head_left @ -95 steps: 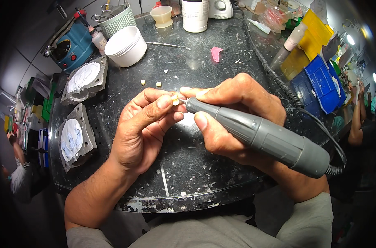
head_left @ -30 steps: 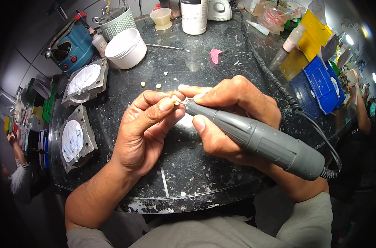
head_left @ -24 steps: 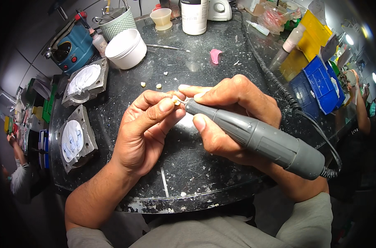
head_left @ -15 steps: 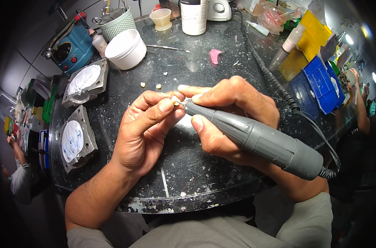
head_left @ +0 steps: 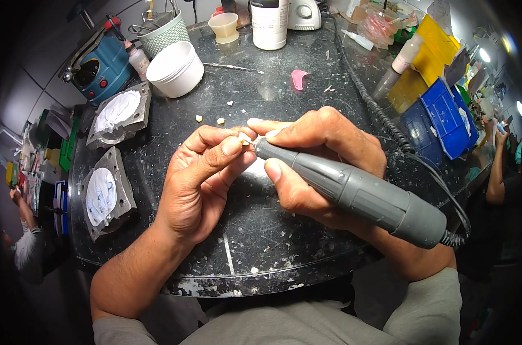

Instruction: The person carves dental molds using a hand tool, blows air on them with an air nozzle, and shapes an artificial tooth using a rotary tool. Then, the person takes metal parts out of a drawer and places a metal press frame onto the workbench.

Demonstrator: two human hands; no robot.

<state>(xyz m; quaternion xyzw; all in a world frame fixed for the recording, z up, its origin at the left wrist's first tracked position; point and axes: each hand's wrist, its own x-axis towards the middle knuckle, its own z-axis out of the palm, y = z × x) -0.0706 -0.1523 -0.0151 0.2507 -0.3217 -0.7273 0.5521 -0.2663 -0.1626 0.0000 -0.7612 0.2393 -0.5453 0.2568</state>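
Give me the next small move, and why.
Perhaps guide the grey handpiece lightly along the small pale piece: the left hand pinches that piece, and the right hand aims the handpiece's narrow end at it, close by; whether they touch is unclear.

On the table [head_left: 307, 247], mould halves [head_left: 102, 196] lie left of the left hand [head_left: 193, 181], a tub [head_left: 181, 79] behind it.

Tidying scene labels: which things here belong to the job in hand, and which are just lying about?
In use:
left hand, pinching a small yellowish piece
right hand, holding the grey handpiece
coiled cord of that handpiece

Seemingly just lying about, untouched:
pink piece
white tub
thin metal tool
blue tray
two small pale pieces (possibly related)
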